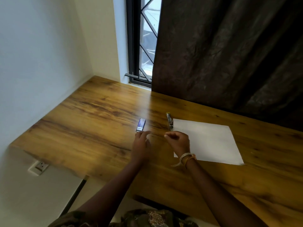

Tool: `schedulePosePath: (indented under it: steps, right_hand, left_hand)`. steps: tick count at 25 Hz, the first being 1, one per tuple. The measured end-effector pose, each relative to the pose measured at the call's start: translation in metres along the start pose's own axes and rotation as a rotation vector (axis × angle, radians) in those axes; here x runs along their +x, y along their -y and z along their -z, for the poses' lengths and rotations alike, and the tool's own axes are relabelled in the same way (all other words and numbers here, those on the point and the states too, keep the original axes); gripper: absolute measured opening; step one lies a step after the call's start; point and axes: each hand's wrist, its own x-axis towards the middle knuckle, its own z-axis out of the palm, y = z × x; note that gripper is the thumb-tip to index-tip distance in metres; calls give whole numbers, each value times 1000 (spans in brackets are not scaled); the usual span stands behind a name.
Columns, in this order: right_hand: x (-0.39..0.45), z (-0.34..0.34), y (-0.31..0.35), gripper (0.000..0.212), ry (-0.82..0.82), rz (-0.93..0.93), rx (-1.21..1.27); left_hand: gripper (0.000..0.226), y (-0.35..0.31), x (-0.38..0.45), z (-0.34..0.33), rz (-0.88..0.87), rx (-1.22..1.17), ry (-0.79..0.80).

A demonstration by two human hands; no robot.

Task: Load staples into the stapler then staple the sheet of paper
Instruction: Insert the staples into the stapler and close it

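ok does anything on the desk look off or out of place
Nothing stands out. The staple box, stapler and paper lie on the desk, intact and unspilled; both hands, left hand and right hand, hover empty.

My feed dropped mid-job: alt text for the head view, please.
Both bare hands hover empty over a wooden table: the left hand reaches toward a small staple box, the right hand, loosely curled, is near the stapler at the edge of a white paper sheet.

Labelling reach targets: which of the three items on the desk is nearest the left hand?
The small purple staple box, just beyond the left hand and its extended fingertips. The stapler and sheet of paper lie further right, by the right hand.
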Motion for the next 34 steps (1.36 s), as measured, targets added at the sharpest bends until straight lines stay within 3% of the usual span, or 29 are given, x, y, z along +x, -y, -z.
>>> schedulePosePath:
  steps: [7, 12, 16, 18, 21, 25, 28, 30, 34]
  right_hand:
    - [18, 37, -9, 9, -57, -309, 428]
    - [34, 45, -11, 9, -61, -346, 498]
    - [50, 43, -13, 8, -98, -372, 520]
    - [60, 39, -12, 11, -98, -339, 403]
    - [78, 30, -8, 25, -66, -190, 40]
    - [102, 19, 1, 34, 110, -61, -214]
    - [114, 10, -3, 29, 210, -54, -277]
    - [118, 6, -8, 22, 206, -58, -298]
    - [119, 3, -15, 17, 182, -58, -262]
  left_hand:
    - [17, -51, 41, -42, 160, -28, 129]
    - [18, -60, 77, -62, 284, -32, 199]
    - [17, -53, 98, -70, 399, -109, 146]
    - [18, -50, 106, -71, 448, -154, 148]
    - [24, -51, 120, -73, 509, -216, 116]
    - [25, -52, 140, -71, 531, -283, 44]
    - [17, -47, 151, -69, 561, -306, 55]
    - [8, -41, 155, -72, 585, -297, 89]
    - [13, -34, 157, -78, 631, -332, 142]
